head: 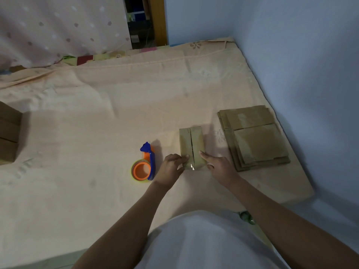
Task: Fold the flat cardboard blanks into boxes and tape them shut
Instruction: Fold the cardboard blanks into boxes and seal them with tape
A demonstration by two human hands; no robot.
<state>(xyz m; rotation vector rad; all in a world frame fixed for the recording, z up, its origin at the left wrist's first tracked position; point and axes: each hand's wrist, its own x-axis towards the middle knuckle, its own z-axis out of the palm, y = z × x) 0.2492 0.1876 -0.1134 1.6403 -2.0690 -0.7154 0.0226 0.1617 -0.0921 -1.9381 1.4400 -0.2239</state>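
A small folded cardboard box stands on the peach bedsheet, its two top flaps meeting at a centre seam, with a shiny bit of clear tape at the near end. My left hand touches the box's near left edge with its fingertips. My right hand lies at the near right, its straight index finger pressing on the right flap. A stack of flat cardboard blanks lies to the right of the box. An orange and blue tape dispenser sits just left of my left hand.
Finished brown boxes are stacked at the left edge. A blue wall borders the bed on the right, close to the blanks. A dotted curtain hangs at the back left. The peach sheet stretches wide between the boxes.
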